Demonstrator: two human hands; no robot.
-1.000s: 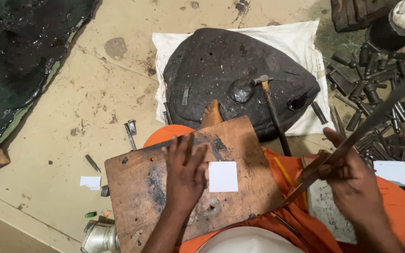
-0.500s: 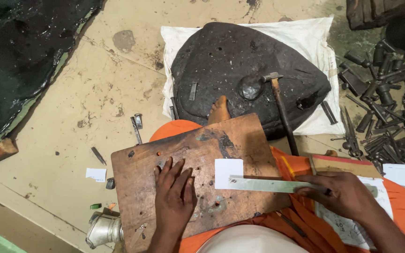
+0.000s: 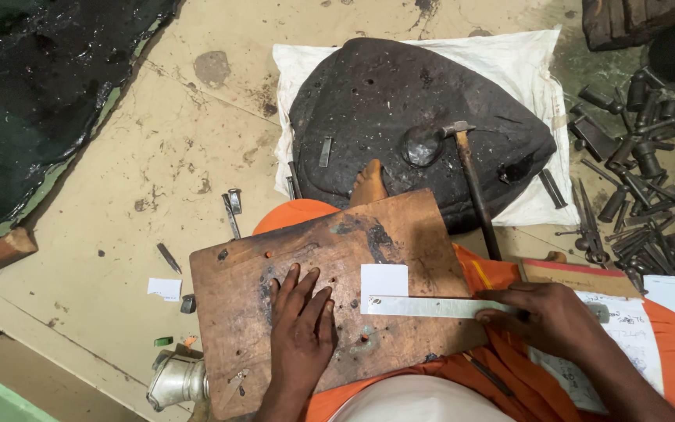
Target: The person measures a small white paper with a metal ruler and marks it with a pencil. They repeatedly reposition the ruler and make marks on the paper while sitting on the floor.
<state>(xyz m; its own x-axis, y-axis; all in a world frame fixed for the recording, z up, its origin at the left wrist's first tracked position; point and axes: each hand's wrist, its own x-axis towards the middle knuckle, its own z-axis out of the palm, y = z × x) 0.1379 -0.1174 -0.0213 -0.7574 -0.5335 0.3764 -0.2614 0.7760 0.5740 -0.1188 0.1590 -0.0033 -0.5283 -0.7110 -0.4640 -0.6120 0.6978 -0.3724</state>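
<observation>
A worn wooden board (image 3: 330, 250) rests across my lap, which is covered in orange cloth. My left hand (image 3: 302, 328) lies flat on the board, fingers spread, holding nothing. A small white square of paper (image 3: 384, 280) sits on the board just right of that hand. A steel ruler (image 3: 431, 307) lies across the paper's lower edge and runs off to the right. My right hand (image 3: 548, 316) presses down on the ruler's right part, fingers closed over it.
A dark rounded stone slab (image 3: 376, 101) on a white sack lies ahead, with a hammer (image 3: 474, 187) leaning on it and my foot (image 3: 369, 184) against it. Several metal punches (image 3: 650, 172) are piled at right. A silvery vessel (image 3: 177, 379) stands at lower left, papers (image 3: 634, 320) at right.
My right hand has brought the ruler down from a raised slant at the right and laid it flat across the white paper. My left hand has stayed on the board.
</observation>
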